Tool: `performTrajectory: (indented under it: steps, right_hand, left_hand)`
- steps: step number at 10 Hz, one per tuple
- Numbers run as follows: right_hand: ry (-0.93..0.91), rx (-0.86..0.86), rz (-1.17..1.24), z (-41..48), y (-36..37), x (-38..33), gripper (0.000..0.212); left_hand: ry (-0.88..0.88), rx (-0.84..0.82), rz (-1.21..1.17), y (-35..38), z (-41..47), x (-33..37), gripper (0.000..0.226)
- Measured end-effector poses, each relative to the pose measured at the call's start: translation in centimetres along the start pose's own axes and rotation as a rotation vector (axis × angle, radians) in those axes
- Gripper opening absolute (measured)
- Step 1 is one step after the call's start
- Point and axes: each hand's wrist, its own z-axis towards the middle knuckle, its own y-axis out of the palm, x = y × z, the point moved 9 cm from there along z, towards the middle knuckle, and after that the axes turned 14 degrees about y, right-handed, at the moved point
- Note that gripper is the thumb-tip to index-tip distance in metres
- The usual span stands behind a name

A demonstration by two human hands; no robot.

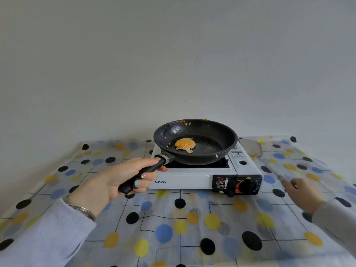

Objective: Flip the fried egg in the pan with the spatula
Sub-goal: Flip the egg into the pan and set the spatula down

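Egg [185,144] lies on the floor of the black pan [217,132], toward its left side and clear of the wall, orange-brown face up with a ragged pale fringe at its near edge. It looks thin, soft and likely to tear or fold if lifted by one edge, so the blade should slide flat beneath its whole middle, probably from the right where the pan floor is bare and glossy with oil. That oil suggests the egg will slip rather than stick, which helps the slide under but could let it skate off the blade. The pan sits on a white portable stove [185,178] near the far edge of the tabletop [173,247], which is covered by a dotted cloth. The left hand [125,176] has its fingers clamped around the pan's handle [143,173], so the pan can be steadied or tipped. The spatula [250,148] appears to lie just right of the stove, blade toward the far edge, handle running back toward the right hand [301,193]; the view there is blurred, so I cannot tell whether those fingers touch the handle, though they look loosely apart. The handle's near end seems the sensible place to grip.
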Motion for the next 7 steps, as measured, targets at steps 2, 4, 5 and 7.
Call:
performTrajectory:
  steps: [2, 4, 5, 7]
  right_hand:
    - [0.041, -0.008, -0.113, 0.3, 1.7, 1.0, 0.051]
    - [0.024, 0.006, -0.143, 0.8, 2.4, 1.6, 0.045]
    - [0.004, 0.001, -0.161, 1.0, 2.5, 1.6, 0.045]
    - [-0.036, 0.078, -0.328, 0.9, 2.0, 1.4, 0.046]
  left_hand:
    - [-0.001, -0.001, 0.023, -0.1, 0.0, -0.1, 0.031]
    - [-0.01, -0.009, 0.012, -0.2, 0.1, -0.2, 0.031]
    - [-0.014, -0.015, 0.002, -0.2, 0.1, -0.3, 0.031]
    - [-0.018, -0.02, -0.004, -0.1, 0.1, -0.2, 0.031]
